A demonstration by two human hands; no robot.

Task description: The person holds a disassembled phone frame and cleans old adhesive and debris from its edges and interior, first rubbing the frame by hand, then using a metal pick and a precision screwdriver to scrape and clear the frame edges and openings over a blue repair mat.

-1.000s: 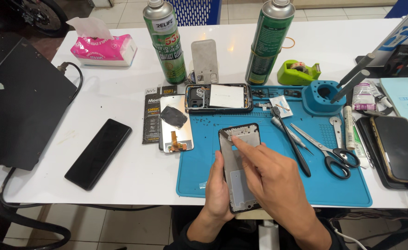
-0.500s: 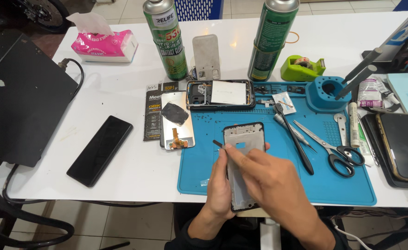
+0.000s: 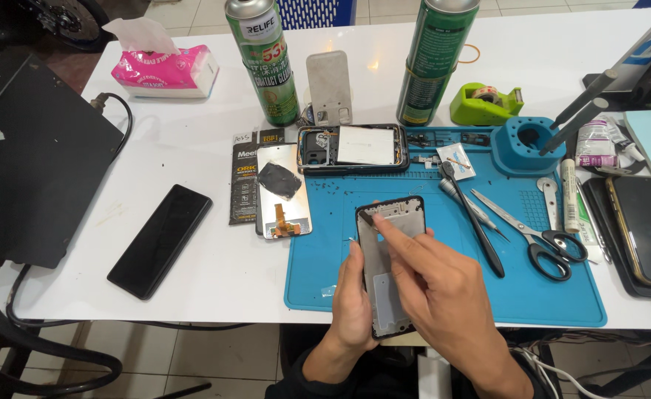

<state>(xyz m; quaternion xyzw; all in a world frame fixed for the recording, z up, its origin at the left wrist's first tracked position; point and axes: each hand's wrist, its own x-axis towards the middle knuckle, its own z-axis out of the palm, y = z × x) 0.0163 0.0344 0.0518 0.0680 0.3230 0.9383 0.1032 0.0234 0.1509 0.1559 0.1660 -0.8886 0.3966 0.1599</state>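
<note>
— As you scan from the left edge of the table (image 3: pixel 207 103), what comes first?

— A black case (image 3: pixel 29 170) with a cable, a pink tissue pack (image 3: pixel 166 70) behind it, then a dark phone (image 3: pixel 160 240) lying face down on the white top. Next a screen panel (image 3: pixel 282 191) with a black patch, lying partly on a dark packet (image 3: pixel 245 185).

— And the hands?

— The left hand (image 3: pixel 355 299) has its grip closed round the lower left edge of a phone frame (image 3: pixel 386 258), holding it tilted just above the blue mat (image 3: pixel 532 295). The right hand (image 3: pixel 443 288) lies across the frame's right side, forefinger stretched to the upper left corner, its tip touching the rim. Whether that grip pinches a small tool there, I cannot tell.

— Behind them?

— An opened phone body (image 3: pixel 353 148) at the mat's far edge, a grey plate (image 3: pixel 329 87) propped upright behind it, between two green spray cans (image 3: pixel 262 59).

— Further right?

— A black-handled tool (image 3: pixel 473 222), scissors (image 3: pixel 540 236), a blue round holder (image 3: pixel 525 144), a green tape dispenser (image 3: pixel 484 103), and another phone (image 3: pixel 647 229) at the edge.
</note>
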